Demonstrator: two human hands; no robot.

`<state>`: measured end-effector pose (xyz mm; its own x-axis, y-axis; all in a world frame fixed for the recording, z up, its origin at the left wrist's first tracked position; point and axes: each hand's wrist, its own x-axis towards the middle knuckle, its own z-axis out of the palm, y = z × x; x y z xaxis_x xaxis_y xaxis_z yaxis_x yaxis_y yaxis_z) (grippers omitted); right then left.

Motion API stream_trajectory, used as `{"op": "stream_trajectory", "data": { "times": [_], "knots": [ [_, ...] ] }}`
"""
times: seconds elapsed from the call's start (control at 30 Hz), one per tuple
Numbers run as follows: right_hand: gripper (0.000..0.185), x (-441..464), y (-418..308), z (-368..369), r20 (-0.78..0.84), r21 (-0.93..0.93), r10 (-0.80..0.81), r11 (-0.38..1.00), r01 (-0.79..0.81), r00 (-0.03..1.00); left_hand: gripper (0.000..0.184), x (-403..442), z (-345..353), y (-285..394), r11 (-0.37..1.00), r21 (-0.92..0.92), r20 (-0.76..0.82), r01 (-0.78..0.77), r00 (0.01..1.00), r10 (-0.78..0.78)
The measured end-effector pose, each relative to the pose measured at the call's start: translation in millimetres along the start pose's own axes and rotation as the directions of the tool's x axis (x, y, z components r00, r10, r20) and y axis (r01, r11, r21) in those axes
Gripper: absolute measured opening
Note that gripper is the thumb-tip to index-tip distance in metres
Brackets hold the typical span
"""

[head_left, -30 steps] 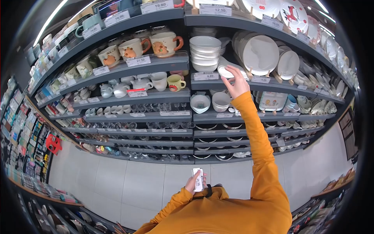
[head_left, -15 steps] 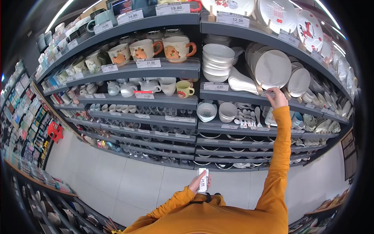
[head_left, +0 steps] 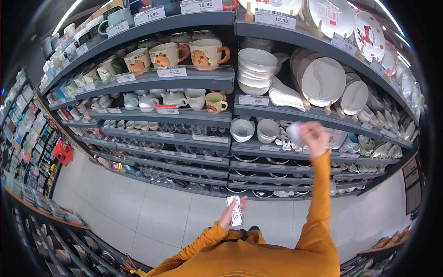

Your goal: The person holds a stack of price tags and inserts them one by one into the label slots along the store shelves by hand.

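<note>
Low in the middle, my left hand point(head_left: 227, 215) is closed round a stack of white price labels point(head_left: 235, 211), the top one reading 24.50. My right hand point(head_left: 315, 137), blurred by motion, pinches a small white label point(head_left: 297, 133) in front of the shelves. It is just below the shelf edge under the large white plates point(head_left: 323, 81). Left of those plates lie white spoons point(head_left: 284, 94) and stacked white bowls point(head_left: 255, 69). A price label point(head_left: 253, 100) reading 9.80 is on that shelf's edge.
Mugs with orange handles point(head_left: 206, 53) and small teapots point(head_left: 174, 98) line the left shelves. Decorated plates point(head_left: 329, 16) stand on the upper right shelf. A red stool point(head_left: 63, 152) is at the far left on the tiled floor point(head_left: 161, 208). More shelving fills both lower corners.
My right hand went right to the shelf edge below the large plates, then came down and away with a white label. The label seen there at the start is gone from that edge.
</note>
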<state>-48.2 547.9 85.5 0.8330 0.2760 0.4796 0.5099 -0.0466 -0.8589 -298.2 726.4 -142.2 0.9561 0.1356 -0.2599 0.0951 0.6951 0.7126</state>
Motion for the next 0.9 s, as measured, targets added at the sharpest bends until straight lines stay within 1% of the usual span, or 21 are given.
{"op": "stream_trajectory", "data": {
  "times": [0.03, 0.07, 0.1, 0.13, 0.17, 0.2, 0.23, 0.33, 0.4, 0.43, 0.47, 0.53, 0.57, 0.6, 0.67, 0.7, 0.73, 0.8, 0.83, 0.87, 0.9],
  "knots": [
    [0.01, -27, 36, 20, 0.067, -0.126, -0.122, 0.984, 0.13, 0.99, 0.044, 1, 1, 1, 1.0, 0.021, -0.029, -0.008, 1.0, 0.009],
    [0.008, -62, 53, 45, 0.176, -0.117, 0.174, 0.981, -0.155, 0.969, 0.044, 3, 3, 3, 0.999, 0.043, -0.059, -0.017, 0.998, 0.019],
    [0.007, -95, 60, 68, 0.282, -0.144, 0.146, 0.984, -0.108, 0.948, 0.044, 3, 4, 6, 0.998, 0.056, -0.088, 0.019, 0.996, -0.014],
    [0.01, -131, 87, 90, 0.34, -0.068, 0.199, 0.98, -0.187, 0.919, 0.045, 3, 4, 9, 0.996, 0.066, -0.116, 0.054, 0.992, -0.046],
    [0.012, -164, 98, 109, 0.366, 0.056, 0.387, 0.899, -0.435, 0.846, 0.045, 3, 2, 13, 0.989, 0.064, -0.142, 0.132, 0.982, -0.122],
    [0.014, -187, 100, 120, 0.42, 0.038, 0.524, 0.805, -0.591, 0.741, 0.046, 5, -4, 10, 0.988, 0.048, -0.141, 0.149, 0.98, -0.141],
    [0.014, -205, 106, 131, 0.453, 0.214, 0.541, 0.706, -0.675, 0.709, 0.046, 7, -10, 8, 0.986, 0.032, -0.14, 0.165, 0.977, -0.159],
    [0.018, -229, 93, 143, 0.45, 0.312, 0.563, 0.628, -0.712, 0.693, 0.052, 9, -26, -7, 1.0, -0.004, -0.005, 0.02, 1.0, -0.021],
    [0.018, -237, 92, 142, 0.501, 0.247, 0.58, 0.616, -0.748, 0.643, 0.055, -4, -9, 13, 0.999, -0.008, 0.05, 0.04, 0.998, -0.039],
    [0.018, -240, 96, 144, 0.516, 0.203, 0.573, 0.641, -0.74, 0.637, 0.057, 2, -19, 3, 1.0, 0.015, 0.028, 0.006, 1.0, -0.006],
    [0.017, -244, 97, 142, 0.541, 0.196, 0.566, 0.635, -0.748, 0.622, 0.057, 5, -30, -5, 0.999, -0.017, 0.043, 0.052, 0.998, -0.051],
    [0.019, -239, 92, 135, 0.624, 0.107, 0.573, 0.61, -0.785, 0.531, 0.057, 1, -22, 3, 1.0, -0.023, 0.007, 0.021, 1.0, -0.021],
    [0.023, -235, 90, 130, 0.651, 0.107, 0.527, 0.649, -0.753, 0.547, 0.055, -2, -14, 9, 0.999, 0.032, -0.066, -0.035, 0.997, 0.037],
    [0.026, -228, 90, 126, 0.587, 0.074, 0.542, 0.704, -0.706, 0.602, 0.054, -1, -13, 8, 0.997, 0.005, -0.089, -0.074, 0.993, 0.074],
    [0.025, -197, 90, 109, 0.493, 0.0, 0.549, 0.776, -0.631, 0.675, 0.051, -1, -18, 8, 0.996, -0.074, -0.26, -0.054, 0.965, 0.033],
    [0.023, -179, 95, 101, 0.432, -0.044, 0.523, 0.826, -0.562, 0.735, 0.049, -2, -26, 7, 0.994, -0.083, -0.236, -0.065, 0.971, 0.043],
    [0.021, -164, 116, 94, 0.351, 0.016, 0.473, 0.86, -0.511, 0.808, 0.048, -2, -36, 5, 0.993, -0.093, -0.212, -0.075, 0.976, 0.054],
    [0.016, -125, 151, 78, 0.097, -0.272, 0.223, 0.943, -0.19, 0.97, 0.047, -6, -41, 6, 0.992, -0.101, -0.206, -0.073, 0.977, 0.051],
    [0.015, -105, 161, 70, 0.003, -0.37, 0.192, 0.912, -0.177, 0.981, 0.046, -10, -38, 9, 0.993, -0.099, -0.225, -0.063, 0.974, 0.039],
    [0.016, -89, 171, 66, -0.069, -0.463, 0.054, 0.883, -0.08, 0.996, 0.046, -12, -36, 10, 0.994, -0.096, -0.245, -0.054, 0.969, 0.029],
    [0.018, -75, 170, 64, -0.081, -0.596, 0.117, 0.791, -0.142, 0.99, 0.047, -14, -38, 9, 0.994, -0.078, -0.245, -0.073, 0.968, 0.051]
  ]
}}
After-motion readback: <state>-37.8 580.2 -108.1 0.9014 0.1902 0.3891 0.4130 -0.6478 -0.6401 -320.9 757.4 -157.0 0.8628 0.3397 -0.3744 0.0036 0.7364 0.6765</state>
